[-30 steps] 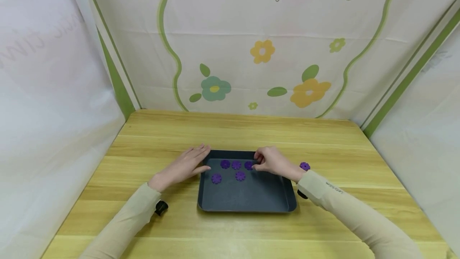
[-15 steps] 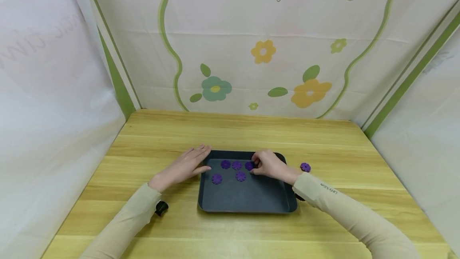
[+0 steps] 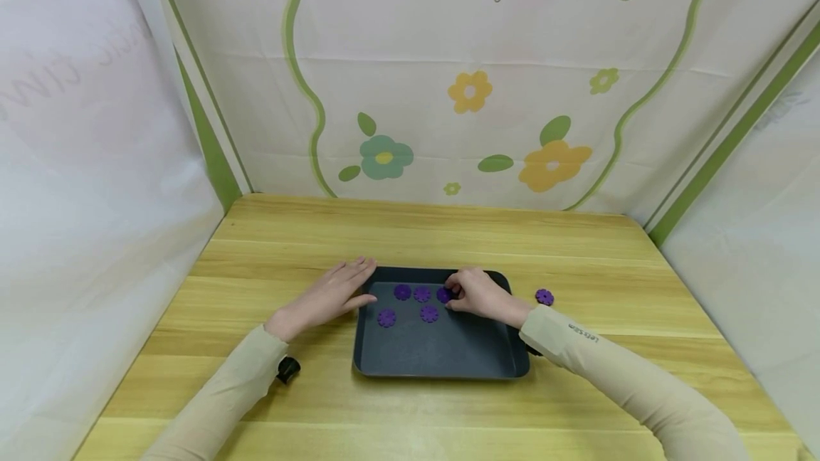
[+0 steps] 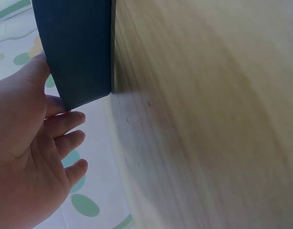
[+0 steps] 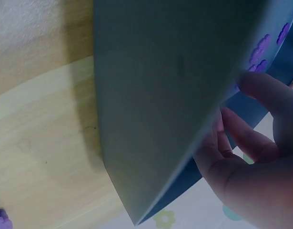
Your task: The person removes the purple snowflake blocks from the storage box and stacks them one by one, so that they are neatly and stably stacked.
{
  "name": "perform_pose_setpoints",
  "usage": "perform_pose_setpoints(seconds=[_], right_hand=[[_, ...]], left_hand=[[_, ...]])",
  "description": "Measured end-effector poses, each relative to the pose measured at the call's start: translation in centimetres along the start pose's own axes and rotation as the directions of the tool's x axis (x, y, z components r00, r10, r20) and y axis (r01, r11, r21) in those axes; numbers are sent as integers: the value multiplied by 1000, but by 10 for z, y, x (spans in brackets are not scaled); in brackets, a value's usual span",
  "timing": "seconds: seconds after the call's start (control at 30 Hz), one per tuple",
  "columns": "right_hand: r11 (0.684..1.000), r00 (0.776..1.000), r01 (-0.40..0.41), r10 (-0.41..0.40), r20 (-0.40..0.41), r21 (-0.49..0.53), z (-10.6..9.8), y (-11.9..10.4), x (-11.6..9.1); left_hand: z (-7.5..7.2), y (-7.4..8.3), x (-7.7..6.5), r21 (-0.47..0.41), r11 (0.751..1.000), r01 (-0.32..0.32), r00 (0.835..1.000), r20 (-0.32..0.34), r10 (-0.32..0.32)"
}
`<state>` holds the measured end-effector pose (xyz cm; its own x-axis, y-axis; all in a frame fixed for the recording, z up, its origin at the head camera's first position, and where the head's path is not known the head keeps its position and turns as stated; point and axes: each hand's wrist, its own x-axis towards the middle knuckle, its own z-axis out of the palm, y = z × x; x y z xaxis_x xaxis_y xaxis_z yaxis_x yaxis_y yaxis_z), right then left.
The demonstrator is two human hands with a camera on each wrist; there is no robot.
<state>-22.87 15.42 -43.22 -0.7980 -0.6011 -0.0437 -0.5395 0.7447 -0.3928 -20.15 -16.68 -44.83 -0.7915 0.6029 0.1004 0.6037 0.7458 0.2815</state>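
Note:
A dark grey baking tray (image 3: 442, 354) lies on the wooden table, with purple notched plastic discs inside. In the head view, my left hand (image 3: 329, 297) rests along the tray's far left corner, its fingers nearly straight; the left wrist view shows it against the tray's outer wall (image 4: 79, 47). Reaching over the right side, my right hand (image 3: 483, 297) pinches a purple disc (image 3: 443, 294) between thumb and curled fingers at the right end of the back row. Two discs stand left of it, a middle disc (image 3: 421, 294) and a left disc (image 3: 402, 292). The tray wall partly hides the fingertips in the right wrist view.
Nearer the front of the tray lie two more discs, one at left (image 3: 386, 318) and one at centre (image 3: 429, 314). Outside, a loose purple disc (image 3: 544, 297) lies on the table (image 3: 608, 290) to the right. A flowered curtain (image 3: 410, 91) stands behind.
My right hand has shifted slightly left, staying at the same disc. The loose disc beside the tray is now less covered by the sleeve. My left hand stays put.

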Motion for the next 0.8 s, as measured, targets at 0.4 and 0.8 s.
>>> perform_pose_setpoints(seconds=[0.4, 0.8], right_hand=[[999, 999, 38, -38, 1, 0, -2, 0, -2], [999, 998, 40, -41, 37, 29, -1, 2, -1]], left_hand=[[0, 0, 1, 0, 1000, -8, 1000, -5, 8], [0, 0, 0, 1, 1000, -4, 1000, 1, 4]])
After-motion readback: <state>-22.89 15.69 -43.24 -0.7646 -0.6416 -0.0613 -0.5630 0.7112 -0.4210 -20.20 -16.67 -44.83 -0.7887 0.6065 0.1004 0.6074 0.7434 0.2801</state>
